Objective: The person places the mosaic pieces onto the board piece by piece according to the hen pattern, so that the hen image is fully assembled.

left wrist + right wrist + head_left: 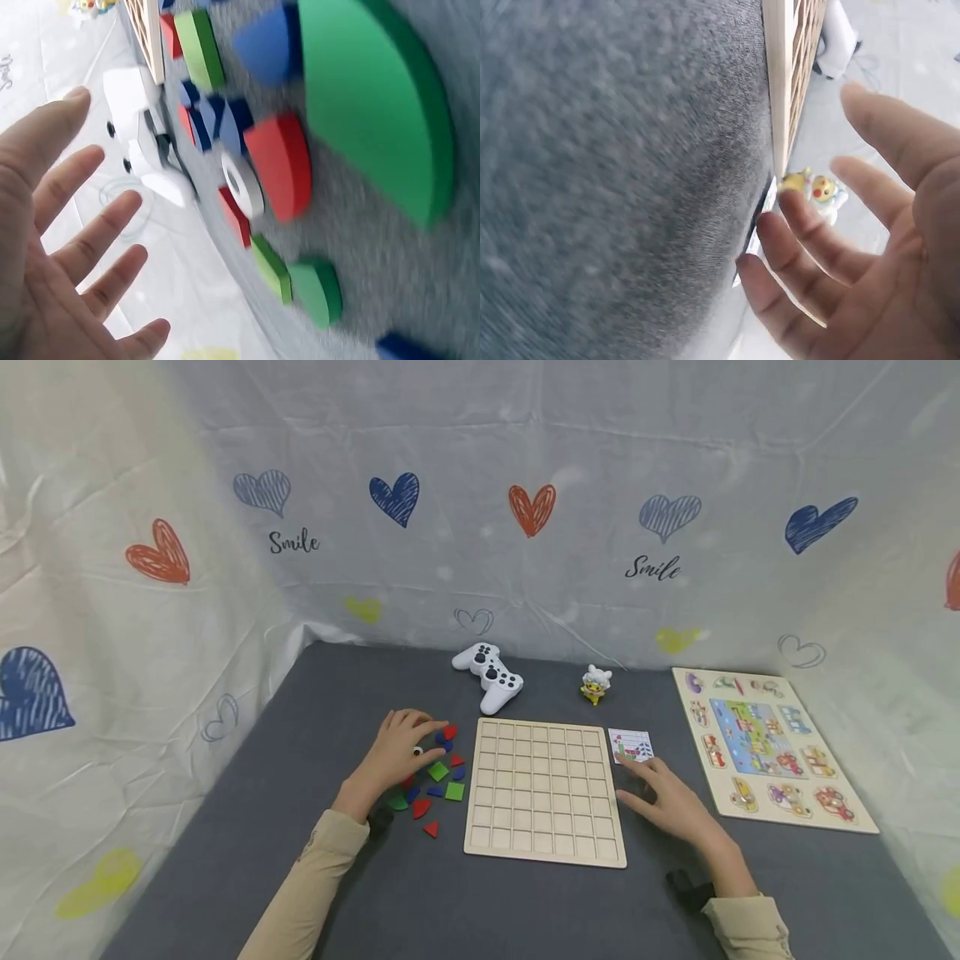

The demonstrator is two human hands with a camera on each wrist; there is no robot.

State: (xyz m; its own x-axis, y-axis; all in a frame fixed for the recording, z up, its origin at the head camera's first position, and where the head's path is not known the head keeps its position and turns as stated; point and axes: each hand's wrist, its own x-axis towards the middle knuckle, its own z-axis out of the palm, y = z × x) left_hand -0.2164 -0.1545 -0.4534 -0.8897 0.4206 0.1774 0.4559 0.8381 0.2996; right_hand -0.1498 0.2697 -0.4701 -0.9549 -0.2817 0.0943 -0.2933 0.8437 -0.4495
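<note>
My left hand (397,747) hovers over a scatter of small coloured pieces left of the wooden grid board (543,860). Its fingers are spread and hold nothing in the left wrist view. Among the pieces are a green square (454,791), a red piece (422,808), a large green curved piece (375,105), a blue piece (266,45) and a white ring (242,185). My right hand (663,802) is at the board's right side with loosely bent fingers, holding nothing. Its fingertips are by a small printed card (632,745); whether they touch it I cannot tell.
Behind the board lie a white game controller (489,677) and a small yellow-and-white figurine (595,685). A wooden picture puzzle (772,747) lies at the far right. A dark grey cloth (555,910) covers the table, and a white curtain with hearts (450,435) hangs behind.
</note>
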